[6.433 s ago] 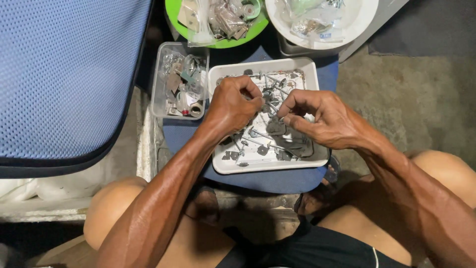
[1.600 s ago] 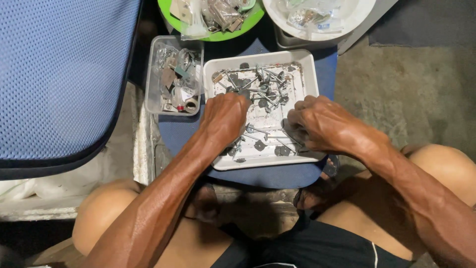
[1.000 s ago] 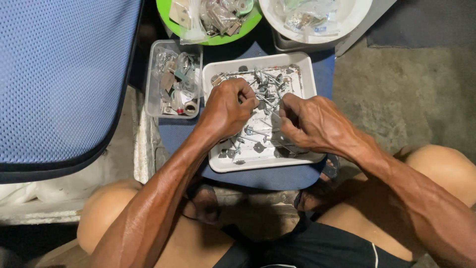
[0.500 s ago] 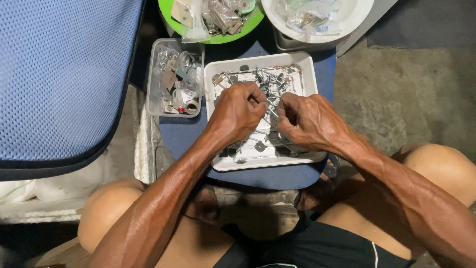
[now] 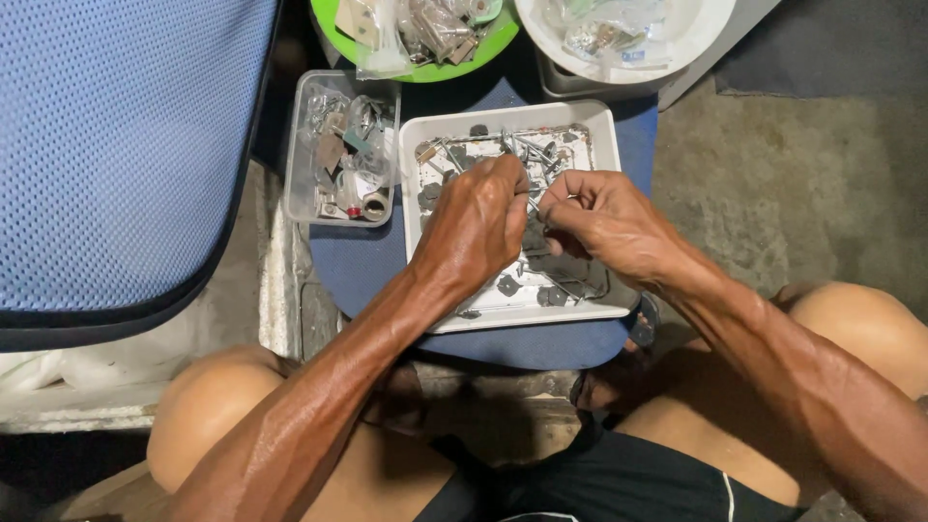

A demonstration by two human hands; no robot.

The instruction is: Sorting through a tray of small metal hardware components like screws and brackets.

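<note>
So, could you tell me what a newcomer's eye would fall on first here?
Two bare hands, left hand and right hand, meet fingertip to fingertip over a white tray of small metal parts at centre. A big blue mesh chair fills the left, with a green plate at top.

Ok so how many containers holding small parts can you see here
4. A white square tray lies under both hands, a clear plastic box sits left of it, a green plate is at top centre, and a white bowl at top right. Others may lie out of frame.

Blue stool seat (image 5: 387,275), white tray (image 5: 607,126), clear plastic box (image 5: 295,145), green plate (image 5: 425,70)
</note>
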